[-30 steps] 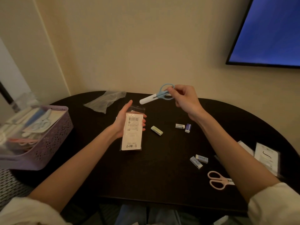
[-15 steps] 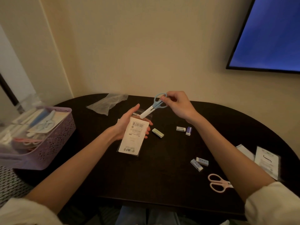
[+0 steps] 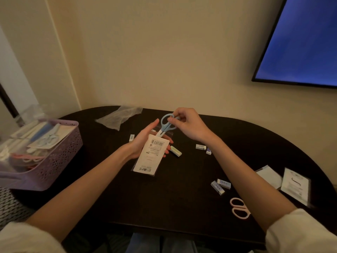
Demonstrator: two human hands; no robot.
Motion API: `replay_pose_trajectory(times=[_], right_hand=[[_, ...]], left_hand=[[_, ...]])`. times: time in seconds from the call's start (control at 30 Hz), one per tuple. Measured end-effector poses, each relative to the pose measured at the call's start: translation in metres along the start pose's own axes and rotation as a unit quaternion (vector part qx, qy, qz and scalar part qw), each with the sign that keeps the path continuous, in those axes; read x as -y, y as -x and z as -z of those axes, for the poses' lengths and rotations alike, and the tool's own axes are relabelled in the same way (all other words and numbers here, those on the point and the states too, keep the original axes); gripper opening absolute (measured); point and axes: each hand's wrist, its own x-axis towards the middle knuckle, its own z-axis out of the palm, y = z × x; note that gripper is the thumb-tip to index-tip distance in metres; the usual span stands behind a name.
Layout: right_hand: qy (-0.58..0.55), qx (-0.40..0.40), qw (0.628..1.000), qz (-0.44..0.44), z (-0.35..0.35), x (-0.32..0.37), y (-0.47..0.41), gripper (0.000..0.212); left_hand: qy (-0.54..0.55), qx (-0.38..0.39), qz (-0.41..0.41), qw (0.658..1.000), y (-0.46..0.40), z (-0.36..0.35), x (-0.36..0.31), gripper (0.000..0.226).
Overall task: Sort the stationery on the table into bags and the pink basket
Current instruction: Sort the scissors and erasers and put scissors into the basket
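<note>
2 scissors — blue scissors [image 3: 166, 123], pink scissors [image 3: 239, 208]; 6 erasers [image 3: 200, 147].

Head view, forward-down over the table [image 3: 164, 198]

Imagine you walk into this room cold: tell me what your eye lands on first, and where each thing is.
First, mid-table, the right hand pinches blue scissors by the handle, their white tip entering the mouth of a clear bag held by the left hand. Next, the pink basket of packed stationery at the table's left edge. Then the glowing blue screen on the wall, upper right.
</note>
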Motion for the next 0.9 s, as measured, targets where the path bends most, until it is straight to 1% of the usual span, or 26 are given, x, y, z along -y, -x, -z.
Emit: replay_pose_trajectory(times=[0.1,0.23,0.4,0.47,0.57,0.63,0.8,0.9], right_hand=[[0.027,0.002,1.0,0.001,-0.006,0.0,-0.002,0.006],[0.091,-0.01,0.996,0.009,-0.011,-0.002,-0.002,0.007],[0.124,0.018,0.992,0.007,-0.021,-0.007,0.0,0.01],[0.122,0.009,0.993,0.001,-0.024,-0.009,0.0,0.011],[0.11,-0.028,0.993,-0.022,-0.03,-0.013,0.001,0.016],[0.105,-0.039,0.994,-0.022,-0.034,-0.014,0.001,0.017],[0.06,-0.02,0.998,-0.02,-0.039,-0.015,0.008,0.012],[0.05,0.007,0.998,-0.024,-0.037,-0.014,0.012,0.017]], left_hand=[[0.015,-0.008,0.004,1.0,-0.001,-0.002,0.001,0.086],[0.026,-0.002,0.007,1.0,0.0,-0.006,-0.001,0.085],[0.048,-0.01,-0.006,0.999,0.003,-0.015,-0.006,0.072],[0.058,-0.011,-0.007,0.998,0.004,-0.017,-0.006,0.068],[0.067,-0.011,-0.014,0.998,0.002,-0.02,-0.006,0.069],[0.074,-0.024,-0.02,0.997,0.001,-0.021,-0.005,0.068],[0.106,-0.058,-0.023,0.992,-0.005,-0.019,0.0,0.071],[0.088,-0.066,-0.032,0.993,-0.009,-0.017,0.002,0.072]])
